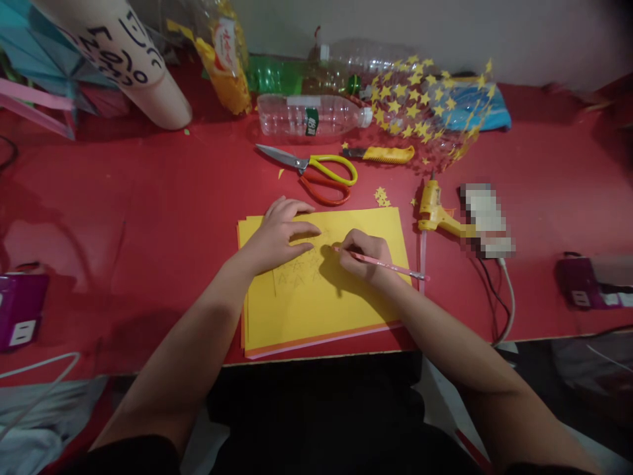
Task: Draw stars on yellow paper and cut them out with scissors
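Note:
A stack of coloured paper lies near the table's front edge, with a yellow sheet (326, 316) on top. Small pencilled stars (298, 265) are drawn on the sheet's left half. My left hand (284, 234) rests on the upper left of the sheet, fingers apart, holding nothing. In my right hand (364, 254) is a pink pencil (390, 266), gripped near its point. The tip is at the paper, just right of my left fingertips; my fingers partly cover the grip. Above the stack lie scissors (316, 173) with one yellow and one red handle.
Behind the scissors are a yellow utility knife (378, 154), a clear plastic bottle (311, 116) and many yellow star cutouts (410, 99). A small star pile (381, 197) lies above the paper. A yellow glue gun (435, 211) and a blurred device (487, 218) with a cable sit right.

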Demonstrator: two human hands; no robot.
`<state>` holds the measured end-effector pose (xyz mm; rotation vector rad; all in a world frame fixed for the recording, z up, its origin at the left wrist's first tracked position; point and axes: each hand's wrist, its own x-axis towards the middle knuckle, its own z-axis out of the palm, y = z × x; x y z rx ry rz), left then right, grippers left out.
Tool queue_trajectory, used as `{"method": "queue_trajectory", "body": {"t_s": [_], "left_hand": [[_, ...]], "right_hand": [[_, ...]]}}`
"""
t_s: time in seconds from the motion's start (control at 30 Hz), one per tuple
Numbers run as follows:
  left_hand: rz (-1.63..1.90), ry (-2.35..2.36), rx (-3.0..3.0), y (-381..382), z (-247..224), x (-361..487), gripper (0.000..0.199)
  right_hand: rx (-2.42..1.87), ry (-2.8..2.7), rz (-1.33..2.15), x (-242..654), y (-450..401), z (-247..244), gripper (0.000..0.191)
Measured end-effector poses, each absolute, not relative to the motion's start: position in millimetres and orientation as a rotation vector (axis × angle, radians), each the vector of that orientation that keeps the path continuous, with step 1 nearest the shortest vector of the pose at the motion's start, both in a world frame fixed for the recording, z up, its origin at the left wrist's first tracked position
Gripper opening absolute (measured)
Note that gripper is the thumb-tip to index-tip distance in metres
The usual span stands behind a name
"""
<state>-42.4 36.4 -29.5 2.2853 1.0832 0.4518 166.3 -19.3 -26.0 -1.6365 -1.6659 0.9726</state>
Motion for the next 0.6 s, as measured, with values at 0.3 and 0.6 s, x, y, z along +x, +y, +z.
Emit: {"method": "queue_trajectory", "body": {"t_s": [0.3,0.6], "left_hand": [[0.437,1.086,2.286,36.6,-28.9,-42.4,0.022],[0.431,1.087,2.291,36.4,-28.5,-42.2,0.021]], "right_hand": [[-1.393,-1.818,0.927,168.3,-18.0,-31.7,0.005],[-1.395,-1.827,0.928,165.7,-19.0,-27.9,0.009]]}}
